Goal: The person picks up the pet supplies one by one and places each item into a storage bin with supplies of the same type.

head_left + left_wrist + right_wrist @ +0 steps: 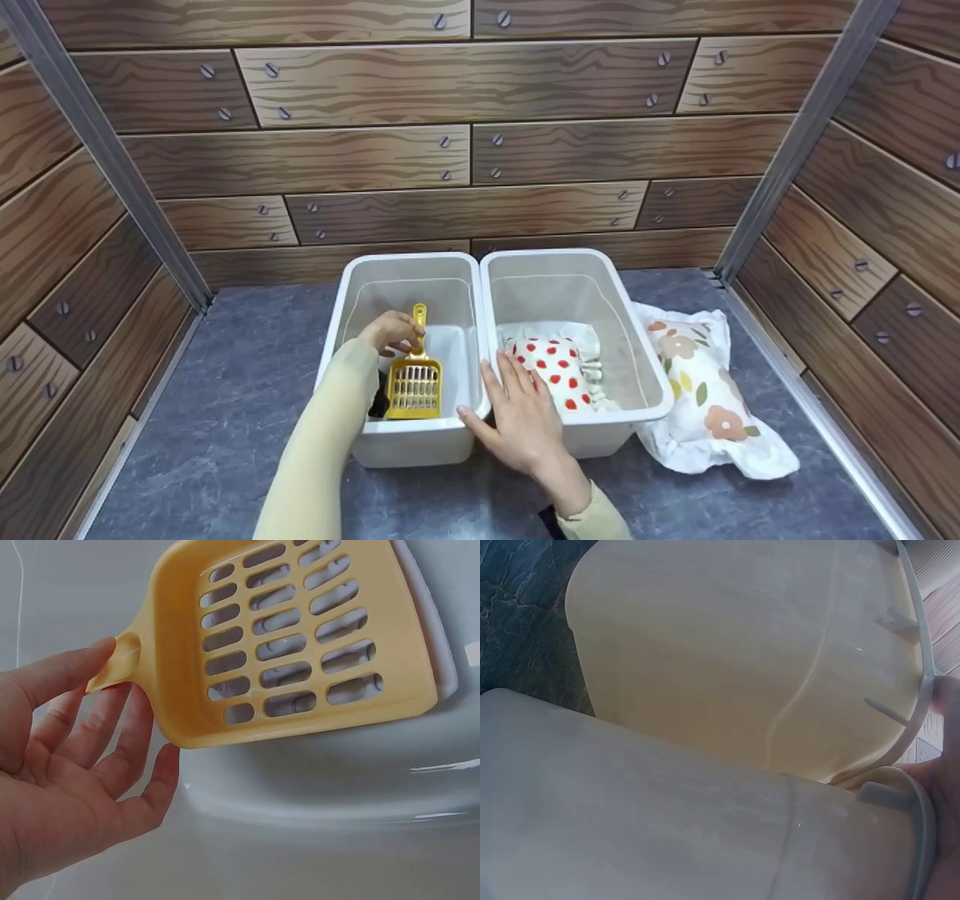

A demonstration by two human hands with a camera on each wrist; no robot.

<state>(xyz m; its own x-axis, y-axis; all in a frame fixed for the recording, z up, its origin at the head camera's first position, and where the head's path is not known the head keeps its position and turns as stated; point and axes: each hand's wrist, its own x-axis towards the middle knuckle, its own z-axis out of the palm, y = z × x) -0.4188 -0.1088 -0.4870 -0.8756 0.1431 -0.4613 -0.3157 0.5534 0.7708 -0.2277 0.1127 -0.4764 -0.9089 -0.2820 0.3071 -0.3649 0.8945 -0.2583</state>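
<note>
My left hand (392, 330) reaches into the left plastic bin (409, 257) and pinches the handle of a yellow slotted litter scoop (415, 412). In the left wrist view, the thumb and fingers of that hand (82, 772) meet at the scoop's (176, 645) neck. A pale thing (444, 667) shows behind the scoop and through its slots; its kind is unclear. My right hand (523, 420) rests, fingers straight, over the near rims where the two bins meet. Inside the right bin (544, 253), a white pouch printed with strawberries (551, 364) lies just beyond its fingertips.
To the right of the bins, a plump white bag with a floral print (697, 390) lies against the right bin on the dark grey tabletop (247, 390). Wood-patterned panels (465, 82) enclose the back and both sides, with metal posts (795, 142) at the corners.
</note>
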